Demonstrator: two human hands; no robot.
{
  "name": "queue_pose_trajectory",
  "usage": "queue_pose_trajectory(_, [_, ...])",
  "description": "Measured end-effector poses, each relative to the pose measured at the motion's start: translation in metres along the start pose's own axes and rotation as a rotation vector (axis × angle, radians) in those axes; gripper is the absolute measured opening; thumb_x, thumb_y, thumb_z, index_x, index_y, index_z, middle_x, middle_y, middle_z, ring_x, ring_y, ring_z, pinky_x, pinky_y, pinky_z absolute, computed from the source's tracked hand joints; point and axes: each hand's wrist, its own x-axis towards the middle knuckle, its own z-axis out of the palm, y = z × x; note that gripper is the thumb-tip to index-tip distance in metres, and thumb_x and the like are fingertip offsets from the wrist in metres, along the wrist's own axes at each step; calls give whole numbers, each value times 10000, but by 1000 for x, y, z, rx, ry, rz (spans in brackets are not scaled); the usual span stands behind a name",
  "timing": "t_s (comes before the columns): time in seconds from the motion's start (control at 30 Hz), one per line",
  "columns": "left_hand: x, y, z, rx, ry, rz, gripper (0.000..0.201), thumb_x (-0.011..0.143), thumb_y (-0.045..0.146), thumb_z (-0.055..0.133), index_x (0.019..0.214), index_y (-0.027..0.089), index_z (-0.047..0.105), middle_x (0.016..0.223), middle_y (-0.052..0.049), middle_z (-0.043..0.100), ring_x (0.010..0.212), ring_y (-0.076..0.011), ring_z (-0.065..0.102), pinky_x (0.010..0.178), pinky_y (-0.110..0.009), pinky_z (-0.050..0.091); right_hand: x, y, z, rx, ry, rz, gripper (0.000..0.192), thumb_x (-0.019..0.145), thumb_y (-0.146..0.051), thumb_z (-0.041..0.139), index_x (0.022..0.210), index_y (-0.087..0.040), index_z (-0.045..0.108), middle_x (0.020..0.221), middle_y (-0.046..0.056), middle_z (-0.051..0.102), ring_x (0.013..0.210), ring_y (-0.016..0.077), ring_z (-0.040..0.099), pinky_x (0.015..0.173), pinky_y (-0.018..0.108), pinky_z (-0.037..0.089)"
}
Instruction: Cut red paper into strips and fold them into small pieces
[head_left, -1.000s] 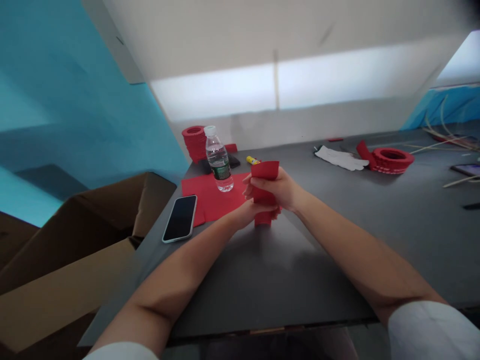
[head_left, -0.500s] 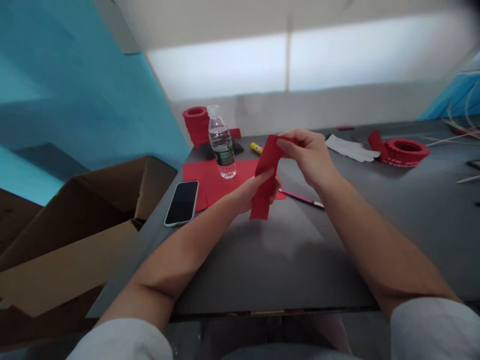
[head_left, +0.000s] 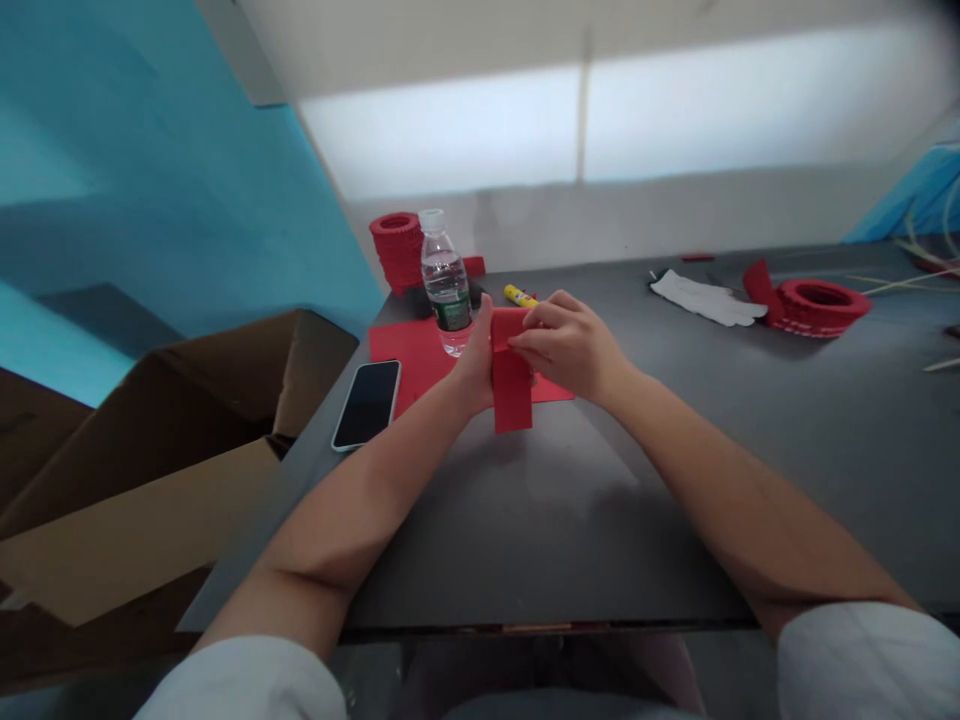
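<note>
A red paper strip [head_left: 513, 395] hangs between my hands above the table, its upper end folded over toward me. My left hand [head_left: 474, 365] holds the strip from behind and along its left side, thumb pointing up. With fingertips pinched, my right hand [head_left: 574, 345] grips the folded flap at the strip's right edge. Beneath and behind the hands lie red paper sheets [head_left: 412, 350]. A water bottle [head_left: 448, 290] stands on those sheets, and a yellow glue stick [head_left: 520, 296] lies just beyond my right hand.
A phone [head_left: 367, 405] lies at the table's left. Red ring-shaped rolls [head_left: 397, 250] are stacked behind the bottle, and another red roll [head_left: 821, 305] sits at right beside a white glove [head_left: 709, 298]. An open cardboard box [head_left: 157, 510] stands left of the table [head_left: 600, 540].
The upper end of the red strip has been folded down toward me. My right hand has moved lower and left with it, while my left thumb has lifted off the strip's front.
</note>
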Motion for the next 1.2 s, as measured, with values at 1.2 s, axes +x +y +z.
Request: queue_pose_trajectory(1.2, [-4,-3,-18,272,-380,-187,153,748,119,622,894,119,578,833,-87,670,717,-187,647,766,-402,497,0,4,-22,512,-346,569,194,709,-364,658,680,-172,658,638,-22,567,572,96,456,567,282,329])
